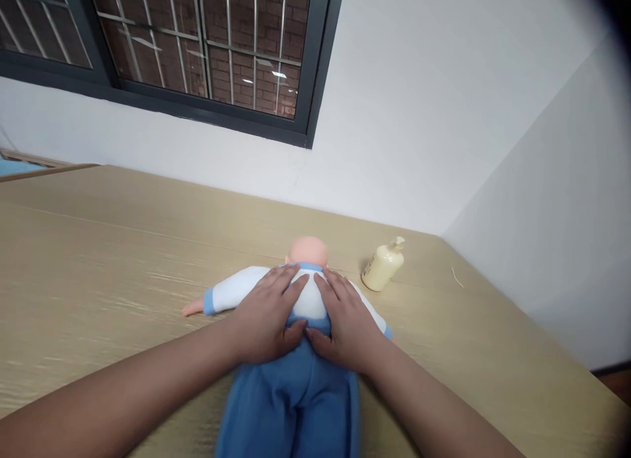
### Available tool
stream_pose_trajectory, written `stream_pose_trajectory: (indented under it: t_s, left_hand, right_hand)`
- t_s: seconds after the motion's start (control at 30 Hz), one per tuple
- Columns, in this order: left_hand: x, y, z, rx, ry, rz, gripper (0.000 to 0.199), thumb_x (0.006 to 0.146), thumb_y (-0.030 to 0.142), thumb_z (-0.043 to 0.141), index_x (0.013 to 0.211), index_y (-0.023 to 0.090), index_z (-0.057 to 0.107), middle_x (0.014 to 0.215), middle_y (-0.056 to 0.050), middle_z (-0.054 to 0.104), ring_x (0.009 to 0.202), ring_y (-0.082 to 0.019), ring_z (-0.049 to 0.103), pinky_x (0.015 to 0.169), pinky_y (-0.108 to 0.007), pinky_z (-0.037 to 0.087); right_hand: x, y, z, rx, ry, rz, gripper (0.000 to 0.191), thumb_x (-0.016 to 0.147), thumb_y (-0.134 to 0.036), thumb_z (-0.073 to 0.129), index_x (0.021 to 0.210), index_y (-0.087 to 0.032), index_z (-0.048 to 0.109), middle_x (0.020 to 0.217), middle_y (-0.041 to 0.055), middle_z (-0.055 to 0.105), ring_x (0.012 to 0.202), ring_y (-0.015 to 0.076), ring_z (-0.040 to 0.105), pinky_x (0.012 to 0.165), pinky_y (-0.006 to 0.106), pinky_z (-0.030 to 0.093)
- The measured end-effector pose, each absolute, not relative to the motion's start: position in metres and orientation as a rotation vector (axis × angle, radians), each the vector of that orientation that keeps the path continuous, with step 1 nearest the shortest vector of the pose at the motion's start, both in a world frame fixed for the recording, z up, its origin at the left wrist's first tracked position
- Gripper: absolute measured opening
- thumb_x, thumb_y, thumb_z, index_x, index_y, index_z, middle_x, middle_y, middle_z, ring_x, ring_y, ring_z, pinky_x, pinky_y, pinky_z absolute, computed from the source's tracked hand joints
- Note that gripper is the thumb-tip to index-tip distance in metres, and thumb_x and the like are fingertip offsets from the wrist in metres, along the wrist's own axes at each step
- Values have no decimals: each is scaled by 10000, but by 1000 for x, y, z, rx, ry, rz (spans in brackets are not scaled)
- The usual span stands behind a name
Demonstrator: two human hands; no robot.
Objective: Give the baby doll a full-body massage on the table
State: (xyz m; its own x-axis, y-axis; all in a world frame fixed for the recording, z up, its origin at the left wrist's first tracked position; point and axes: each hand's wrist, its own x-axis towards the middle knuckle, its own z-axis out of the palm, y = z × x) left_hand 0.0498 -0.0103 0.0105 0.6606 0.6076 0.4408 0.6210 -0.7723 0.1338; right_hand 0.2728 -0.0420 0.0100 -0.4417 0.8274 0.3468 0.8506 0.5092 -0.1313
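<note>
A baby doll lies on the table with the back of its bald head showing, so it seems to be face down. It wears a white top with blue cuffs and blue trousers. My left hand rests flat on the left side of its back, fingers stretched toward the neck. On the right side of the back lies my right hand, also flat and open. The two thumbs almost meet near the doll's waist. One doll arm reaches out to the left; the other is partly hidden behind my right hand.
A cream pump bottle stands right of the doll's head. Behind the wooden table is a white wall with a dark-framed barred window. A thin pale strand lies at the right.
</note>
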Motion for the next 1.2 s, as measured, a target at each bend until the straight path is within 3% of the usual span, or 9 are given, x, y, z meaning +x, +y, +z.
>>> stream_pose_trajectory:
  t_s: [0.1,0.37,0.57,0.8,0.93,1.1,1.2]
  left_hand:
    - [50,-9,12,-2847,-1091,-717,723,865,377,629,1486,69,423,1519,-291,415,1403,-447,403,1105,-630,385]
    - [48,-4,24,-2918,-1146,-699,674,833,423,662,1411,106,521,1365,-219,581,1247,-395,553,1058,-566,445]
    - [47,2,26,-2981,-1190,-701,615,820,452,682,1351,164,566,1298,-159,638,1207,-367,577,1041,-539,452]
    - [44,-6,20,-2903,-1120,-724,660,896,480,606,1419,94,494,1411,-219,551,1286,-379,526,1074,-539,434]
    - [39,-17,25,-2792,-1119,-730,579,928,457,565,1393,114,522,1413,-222,540,1277,-385,530,1051,-544,444]
    - [36,-32,55,-2756,-1403,-466,341,966,409,466,1078,155,665,954,-145,686,904,-347,660,782,-491,523]
    - [33,-34,67,-2755,-1633,-180,471,1003,435,340,857,179,707,814,-146,704,787,-359,680,700,-476,497]
  right_hand:
    - [273,-41,11,-1418,-2407,-44,889,835,-496,642,1553,-91,307,1606,243,314,1483,397,297,1179,597,303]
    - [273,-39,24,-1443,-2367,111,786,799,-505,677,1476,-178,450,1402,143,566,1291,347,505,1109,518,398]
    - [277,-31,23,-1394,-2372,231,753,798,-542,689,1442,-216,475,1372,110,595,1235,335,540,1067,510,423]
    - [281,-36,15,-1394,-2329,167,818,837,-586,660,1502,-176,418,1470,145,518,1343,347,460,1123,526,378]
    - [284,-41,16,-1340,-2306,36,748,859,-544,655,1471,-156,468,1463,169,514,1346,356,443,1131,536,362]
    - [281,-51,36,-1463,-2233,-184,464,917,-474,589,1249,-155,648,1141,155,664,1092,339,573,986,508,435]
    - [278,-63,53,-1704,-2252,-132,496,946,-527,528,1288,-180,622,935,118,696,918,327,627,818,457,471]
